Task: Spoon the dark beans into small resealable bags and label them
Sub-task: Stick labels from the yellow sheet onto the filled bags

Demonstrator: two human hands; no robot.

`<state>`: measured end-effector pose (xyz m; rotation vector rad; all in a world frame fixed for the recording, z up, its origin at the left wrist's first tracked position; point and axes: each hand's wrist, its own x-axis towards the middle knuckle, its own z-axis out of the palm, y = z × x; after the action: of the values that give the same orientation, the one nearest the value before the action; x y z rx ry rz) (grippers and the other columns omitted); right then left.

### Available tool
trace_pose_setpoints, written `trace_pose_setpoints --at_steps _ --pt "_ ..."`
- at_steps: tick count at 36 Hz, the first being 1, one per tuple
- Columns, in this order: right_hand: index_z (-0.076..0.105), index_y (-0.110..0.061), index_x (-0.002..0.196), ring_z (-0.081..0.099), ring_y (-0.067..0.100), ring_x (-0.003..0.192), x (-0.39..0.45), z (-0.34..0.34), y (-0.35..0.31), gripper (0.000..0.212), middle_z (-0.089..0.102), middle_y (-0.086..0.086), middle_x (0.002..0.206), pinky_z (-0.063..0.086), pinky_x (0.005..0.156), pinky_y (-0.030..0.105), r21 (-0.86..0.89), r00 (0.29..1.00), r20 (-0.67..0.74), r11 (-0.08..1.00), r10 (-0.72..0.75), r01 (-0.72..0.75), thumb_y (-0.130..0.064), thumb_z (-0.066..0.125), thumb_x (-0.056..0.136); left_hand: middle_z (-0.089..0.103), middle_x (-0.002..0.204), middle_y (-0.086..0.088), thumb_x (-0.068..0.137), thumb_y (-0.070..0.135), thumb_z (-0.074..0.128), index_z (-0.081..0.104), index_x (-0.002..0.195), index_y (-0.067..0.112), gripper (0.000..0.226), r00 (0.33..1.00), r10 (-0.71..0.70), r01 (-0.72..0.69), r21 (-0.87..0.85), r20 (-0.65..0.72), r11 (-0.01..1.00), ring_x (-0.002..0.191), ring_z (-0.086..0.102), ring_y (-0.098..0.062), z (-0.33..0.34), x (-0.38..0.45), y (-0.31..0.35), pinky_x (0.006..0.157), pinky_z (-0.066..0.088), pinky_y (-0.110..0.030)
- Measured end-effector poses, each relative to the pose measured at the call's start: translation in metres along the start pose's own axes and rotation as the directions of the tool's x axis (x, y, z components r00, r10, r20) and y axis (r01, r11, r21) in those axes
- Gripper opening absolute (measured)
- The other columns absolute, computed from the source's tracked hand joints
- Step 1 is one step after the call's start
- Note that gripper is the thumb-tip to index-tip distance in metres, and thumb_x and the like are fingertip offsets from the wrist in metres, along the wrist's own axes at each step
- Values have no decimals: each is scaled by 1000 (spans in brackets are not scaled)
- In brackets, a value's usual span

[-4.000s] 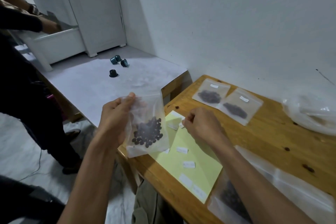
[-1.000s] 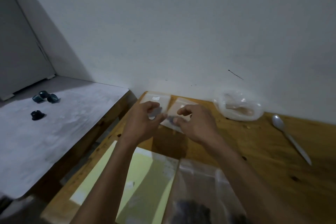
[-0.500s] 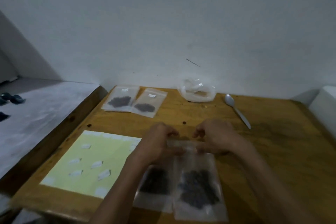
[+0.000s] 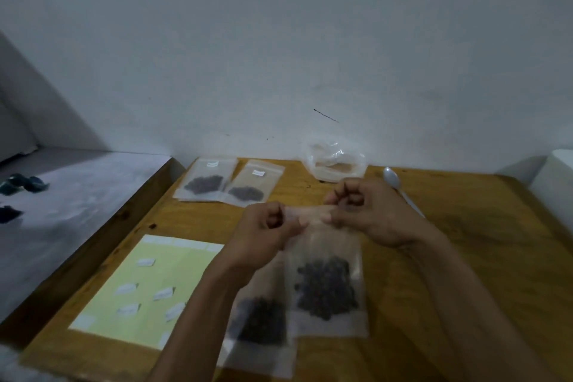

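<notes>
Both hands have risen since the half-second-earlier view, lifting the top edge of the bean bag clear of the table. The left hand and right hand each grip one end of that bag's seal strip, fingers pressed together in a pinch on the plastic; the remaining fingers are curled into the palms. The bag hangs below the hands with its dark beans settled in the lower half. A second filled bag lies on the table just left of the held bag and partly under it. Two labelled bags lie beyond the held bag, near the wall, with the spoon to the right of them. The label sheet lies well to the left of the held bag. The step in hand appears to be closing the seal. The next move likely calls for running the pinch along the strip, then fetching a label from the sheet.
</notes>
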<state>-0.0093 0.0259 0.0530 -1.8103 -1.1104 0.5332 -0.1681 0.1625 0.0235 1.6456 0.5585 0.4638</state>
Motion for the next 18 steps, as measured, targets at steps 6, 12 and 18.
trace_pose_setpoints --at_steps 6,12,18 --pt "77 -15 92 74 21 83 12 18 -13 19 78 4 86 61 76 39 311 995 -57 949 78 -56 -29 79 81 67 93 -29 73 22 71 65 106 -15 50 995 -3 -27 -279 -105 960 85 64 -33 -17 -4 16 74 57 -42" --pt "74 -1 83 66 12 63 26 41 -39 22 73 4 69 55 59 26 493 994 -85 870 65 -15 -24 74 84 67 79 -10 73 24 71 69 89 -6 35 978 -2 -73 -355 -206 932 70 64 -18 -41 -13 30 58 56 -28" --pt "73 2 83 67 12 65 45 82 -66 26 73 4 68 52 57 27 522 999 -47 852 -4 28 -24 75 85 75 88 -13 77 29 70 77 83 7 23 937 -47 -92 -373 -347 923 78 73 -22 -77 -34 30 65 61 -39"
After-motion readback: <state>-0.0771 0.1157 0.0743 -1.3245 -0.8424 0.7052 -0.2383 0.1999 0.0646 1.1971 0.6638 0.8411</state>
